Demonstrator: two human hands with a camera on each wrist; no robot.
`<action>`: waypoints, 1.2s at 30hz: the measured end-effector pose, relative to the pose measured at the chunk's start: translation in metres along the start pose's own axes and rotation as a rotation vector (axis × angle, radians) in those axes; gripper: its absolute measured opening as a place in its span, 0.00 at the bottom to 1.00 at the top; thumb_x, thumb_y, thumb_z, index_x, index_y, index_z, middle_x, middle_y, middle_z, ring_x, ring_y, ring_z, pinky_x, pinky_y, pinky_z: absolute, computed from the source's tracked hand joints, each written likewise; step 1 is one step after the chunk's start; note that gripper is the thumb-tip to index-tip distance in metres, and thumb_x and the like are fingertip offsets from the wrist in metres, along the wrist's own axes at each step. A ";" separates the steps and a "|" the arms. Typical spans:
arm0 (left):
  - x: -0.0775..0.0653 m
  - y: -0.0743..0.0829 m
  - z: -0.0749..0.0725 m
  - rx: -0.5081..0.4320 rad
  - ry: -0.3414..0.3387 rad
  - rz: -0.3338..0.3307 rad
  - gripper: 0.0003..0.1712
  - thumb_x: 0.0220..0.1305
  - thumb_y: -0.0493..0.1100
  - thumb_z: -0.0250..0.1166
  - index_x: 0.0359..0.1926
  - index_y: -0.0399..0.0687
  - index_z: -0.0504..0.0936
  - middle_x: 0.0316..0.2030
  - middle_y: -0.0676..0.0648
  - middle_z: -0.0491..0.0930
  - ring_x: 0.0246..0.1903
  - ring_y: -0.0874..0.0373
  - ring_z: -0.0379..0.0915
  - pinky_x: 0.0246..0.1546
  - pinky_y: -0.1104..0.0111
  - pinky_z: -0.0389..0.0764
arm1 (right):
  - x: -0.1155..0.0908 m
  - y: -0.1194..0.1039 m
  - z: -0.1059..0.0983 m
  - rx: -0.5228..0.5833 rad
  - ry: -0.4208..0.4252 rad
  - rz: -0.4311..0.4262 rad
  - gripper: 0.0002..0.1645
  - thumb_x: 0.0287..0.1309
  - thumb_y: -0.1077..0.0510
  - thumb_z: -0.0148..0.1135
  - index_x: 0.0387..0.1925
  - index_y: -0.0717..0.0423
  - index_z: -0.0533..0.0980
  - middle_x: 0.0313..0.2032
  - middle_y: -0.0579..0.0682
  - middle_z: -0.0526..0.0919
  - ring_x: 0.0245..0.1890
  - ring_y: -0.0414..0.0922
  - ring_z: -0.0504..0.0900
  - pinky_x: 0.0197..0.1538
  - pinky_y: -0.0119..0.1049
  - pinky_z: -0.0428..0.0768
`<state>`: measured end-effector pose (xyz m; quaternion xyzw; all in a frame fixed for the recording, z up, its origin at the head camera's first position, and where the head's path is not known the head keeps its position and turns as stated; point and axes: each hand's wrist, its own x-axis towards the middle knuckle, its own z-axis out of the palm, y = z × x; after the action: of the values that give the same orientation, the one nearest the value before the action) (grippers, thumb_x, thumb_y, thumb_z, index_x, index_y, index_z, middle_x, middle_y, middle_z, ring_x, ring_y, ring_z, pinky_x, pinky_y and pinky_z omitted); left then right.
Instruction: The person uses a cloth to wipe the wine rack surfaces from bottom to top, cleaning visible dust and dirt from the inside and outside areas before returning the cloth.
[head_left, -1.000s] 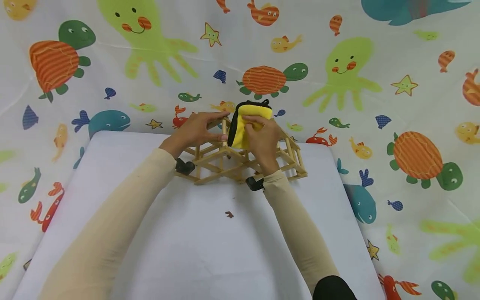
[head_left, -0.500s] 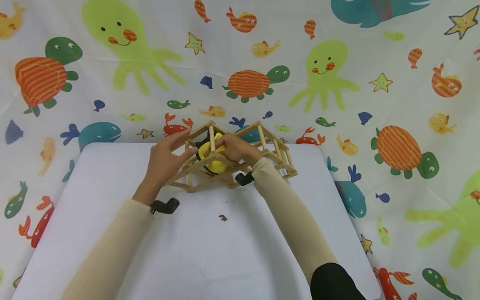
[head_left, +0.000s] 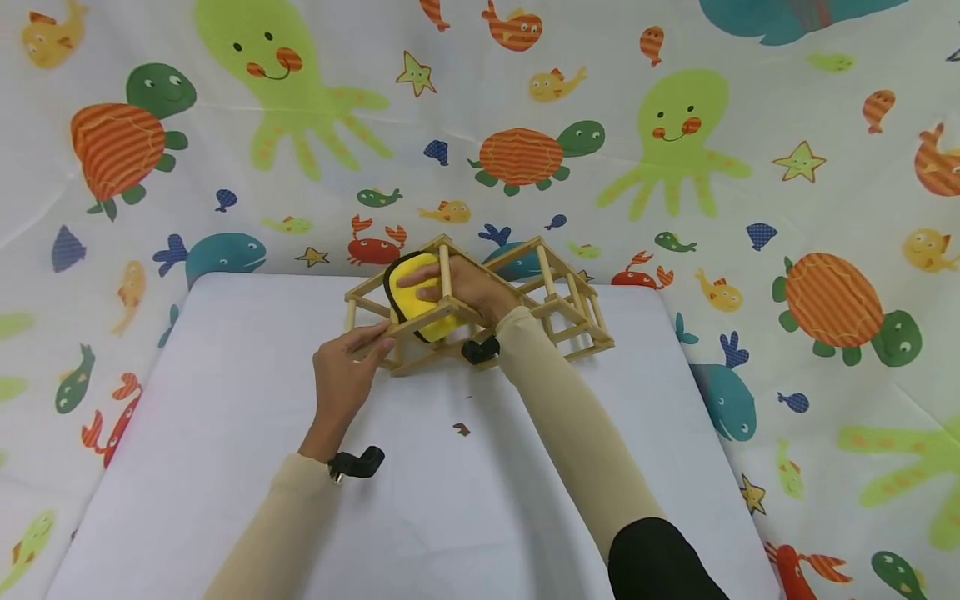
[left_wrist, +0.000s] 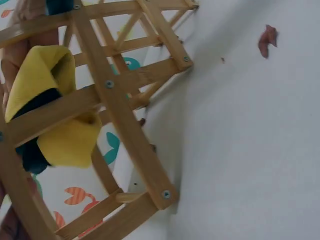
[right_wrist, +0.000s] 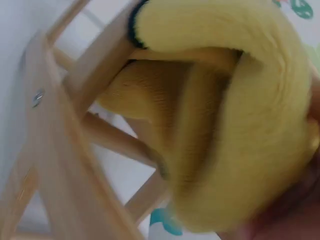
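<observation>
A light wooden lattice rack (head_left: 446, 277) of screwed slats and round posts stands at the back of the white table. In the head view, my left hand (head_left: 339, 375) pinches the front left corner of the rack between thumb and fingertips. My right hand (head_left: 471, 287) reaches in among the slats and holds a yellow cleaning cloth (head_left: 411, 293) with black edging against the bars. The cloth (left_wrist: 75, 135) bunches around a slat in the left wrist view. Folds of the cloth (right_wrist: 260, 120) fill much of the right wrist view, hiding most of the right hand.
A small reddish-brown scrap (head_left: 461, 429) lies on the white tabletop (head_left: 420, 517) in front of the rack. Behind the table hangs a white curtain (head_left: 465, 108) printed with sea animals.
The right hand has taken the cloth from the upper part of the rack down in between its bars. The left hand has moved from the top post to the lower front left corner.
</observation>
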<state>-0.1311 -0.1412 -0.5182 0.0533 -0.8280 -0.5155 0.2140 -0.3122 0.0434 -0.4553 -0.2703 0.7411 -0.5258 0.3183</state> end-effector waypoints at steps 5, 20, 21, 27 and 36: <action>0.002 -0.007 0.008 -0.031 0.106 0.036 0.17 0.64 0.45 0.77 0.53 0.48 0.92 0.46 0.47 0.93 0.47 0.57 0.91 0.47 0.85 0.80 | -0.003 -0.002 0.003 -0.189 0.062 0.076 0.19 0.68 0.60 0.70 0.59 0.55 0.86 0.65 0.52 0.85 0.67 0.50 0.79 0.70 0.44 0.78; 0.009 -0.008 0.012 -0.128 0.135 0.101 0.14 0.58 0.39 0.79 0.46 0.41 0.93 0.41 0.41 0.93 0.41 0.44 0.92 0.44 0.85 0.82 | -0.013 -0.003 0.001 0.429 0.098 0.115 0.24 0.70 0.57 0.69 0.65 0.47 0.83 0.71 0.47 0.79 0.48 0.41 0.91 0.46 0.31 0.89; 0.010 -0.008 0.012 -0.133 0.131 0.098 0.14 0.58 0.39 0.79 0.46 0.41 0.93 0.41 0.41 0.93 0.41 0.44 0.92 0.44 0.85 0.82 | -0.013 -0.003 0.002 0.473 0.110 0.132 0.24 0.71 0.57 0.68 0.66 0.46 0.82 0.72 0.47 0.78 0.46 0.43 0.92 0.46 0.31 0.90; 0.011 -0.008 0.010 -0.134 0.116 0.069 0.14 0.59 0.42 0.79 0.45 0.41 0.93 0.41 0.41 0.93 0.42 0.46 0.92 0.44 0.85 0.83 | -0.015 -0.004 0.005 0.363 0.261 0.247 0.18 0.71 0.60 0.69 0.60 0.51 0.86 0.72 0.49 0.78 0.43 0.39 0.85 0.38 0.27 0.87; 0.007 -0.011 0.009 -0.151 0.132 0.071 0.14 0.59 0.40 0.79 0.45 0.38 0.93 0.41 0.40 0.93 0.42 0.45 0.92 0.43 0.85 0.83 | -0.014 -0.005 0.007 0.408 0.150 0.214 0.20 0.68 0.61 0.71 0.60 0.52 0.86 0.70 0.48 0.80 0.45 0.41 0.90 0.44 0.28 0.88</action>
<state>-0.1428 -0.1410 -0.5296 0.0416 -0.7722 -0.5640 0.2896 -0.2969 0.0480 -0.4501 -0.0804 0.6655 -0.6464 0.3644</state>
